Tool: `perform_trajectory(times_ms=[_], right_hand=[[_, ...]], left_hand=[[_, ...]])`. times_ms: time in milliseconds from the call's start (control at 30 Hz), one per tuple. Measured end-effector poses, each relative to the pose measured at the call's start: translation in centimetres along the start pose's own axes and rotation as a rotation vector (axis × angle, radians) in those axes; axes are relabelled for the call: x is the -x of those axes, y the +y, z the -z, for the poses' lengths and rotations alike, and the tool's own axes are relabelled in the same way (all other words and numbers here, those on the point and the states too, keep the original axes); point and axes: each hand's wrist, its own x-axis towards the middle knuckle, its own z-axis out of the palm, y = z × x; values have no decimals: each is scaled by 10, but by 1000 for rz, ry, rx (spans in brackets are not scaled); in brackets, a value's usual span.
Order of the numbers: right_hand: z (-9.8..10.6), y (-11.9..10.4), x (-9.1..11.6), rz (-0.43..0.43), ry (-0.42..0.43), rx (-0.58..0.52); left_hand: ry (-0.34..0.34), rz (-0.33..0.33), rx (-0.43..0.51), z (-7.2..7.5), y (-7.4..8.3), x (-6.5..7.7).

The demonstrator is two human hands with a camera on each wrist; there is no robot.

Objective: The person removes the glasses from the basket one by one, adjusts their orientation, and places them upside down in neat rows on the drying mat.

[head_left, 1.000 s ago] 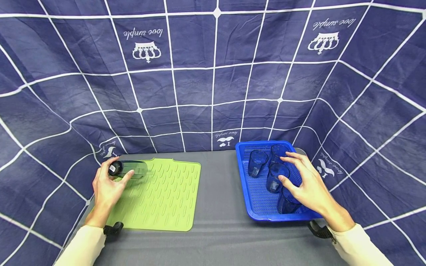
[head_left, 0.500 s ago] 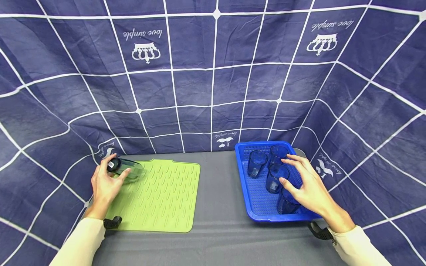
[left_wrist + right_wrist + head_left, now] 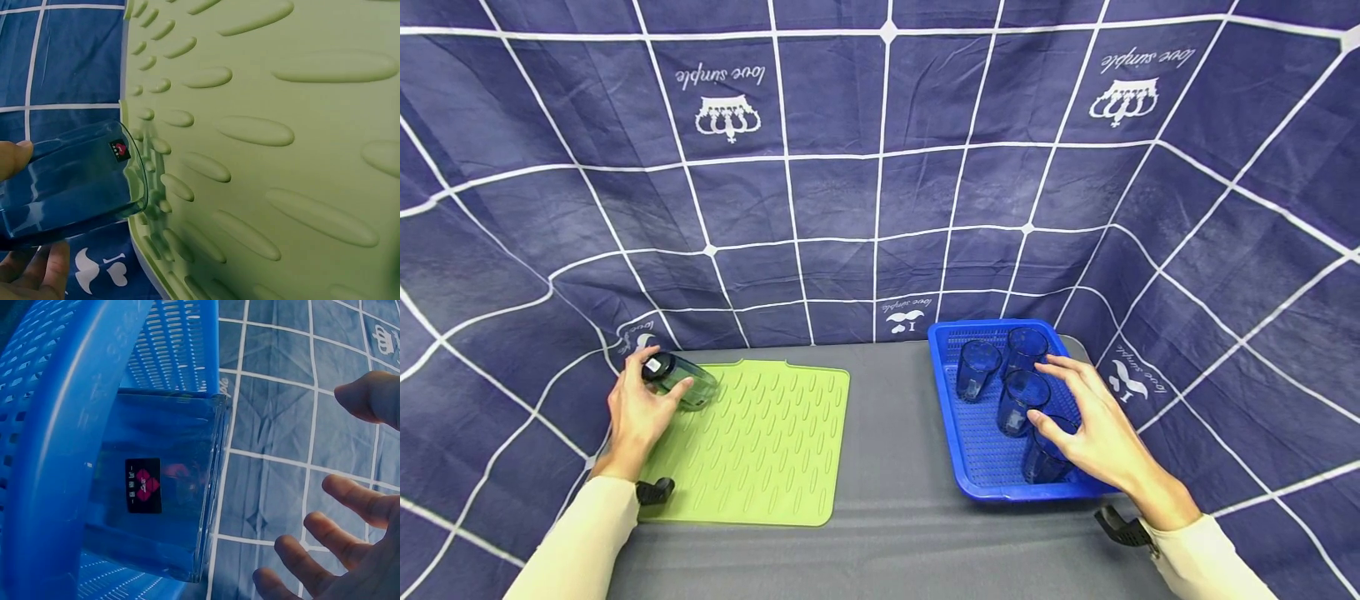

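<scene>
left hand (image 3: pixel 637 408) pinches tilted glass (image 3: pixel 697 388) at ten o'clock over green mat (image 3: pixel 767 454); contact unclear. let go while leaning on ridges (image 3: pixel 255 130), it could topple. right hand (image 3: pixel 1093 433) spread, holding nothing, near glasses (image 3: pixel 1022 410) in blue basket (image 3: pixel 1030 493) at four o'clock; careless sweep might knock them together.

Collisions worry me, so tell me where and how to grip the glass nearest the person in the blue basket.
Grip the upper sides of the nearest glass, likely best from above with the right hand. It stands upright, its top above the rim of the blue basket, and another glass stands close beyond it.
</scene>
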Motion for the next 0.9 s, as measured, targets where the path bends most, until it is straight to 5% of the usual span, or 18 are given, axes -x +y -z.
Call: perform_trajectory(times_ms=[900], right_hand=[[0, 8, 17, -59, -140, 46]], left_hand=[[-100, 25, 1, -15, -4, -11]])
